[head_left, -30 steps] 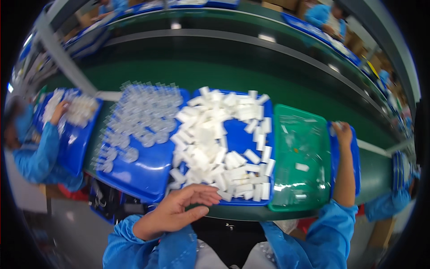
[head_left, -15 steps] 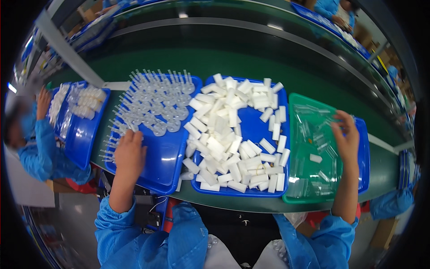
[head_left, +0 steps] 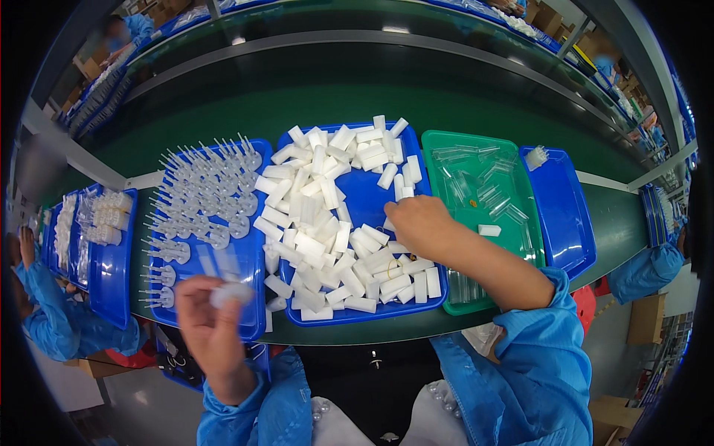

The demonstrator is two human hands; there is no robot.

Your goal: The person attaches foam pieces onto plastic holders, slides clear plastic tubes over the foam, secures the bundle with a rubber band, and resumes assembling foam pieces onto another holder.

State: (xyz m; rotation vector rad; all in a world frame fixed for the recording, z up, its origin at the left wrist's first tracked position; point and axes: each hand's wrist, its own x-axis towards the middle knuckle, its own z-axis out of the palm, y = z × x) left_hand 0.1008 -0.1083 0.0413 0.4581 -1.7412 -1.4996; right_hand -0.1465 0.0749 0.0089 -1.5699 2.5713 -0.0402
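Observation:
My left hand [head_left: 210, 327] is raised over the near edge of the left blue tray [head_left: 256, 297], its fingers closed around a clear plastic piece with a round disc base [head_left: 231, 294]; motion blurs the piece. Similar clear disc pieces with thin upright stems [head_left: 201, 189] stand crowded in that tray. My right hand [head_left: 419, 223] reaches across the middle blue tray [head_left: 364, 195], fingers bent together and pointing down among white rectangular blocks [head_left: 316, 241]. Whatever lies between those fingertips is hidden.
Right of the blocks, a green tray [head_left: 454, 215] holds clear tubes [head_left: 491, 199] and a white block [head_left: 489, 230]. Beyond it, another blue tray [head_left: 565, 215] has a small whitish cluster [head_left: 535, 157] in its corner. A co-worker [head_left: 63, 312] sits at the left beside further trays.
My left hand has lifted off the stemmed pieces toward me, now with a disc piece in it. My right hand has moved left from the green tray to the white blocks. The view has shifted.

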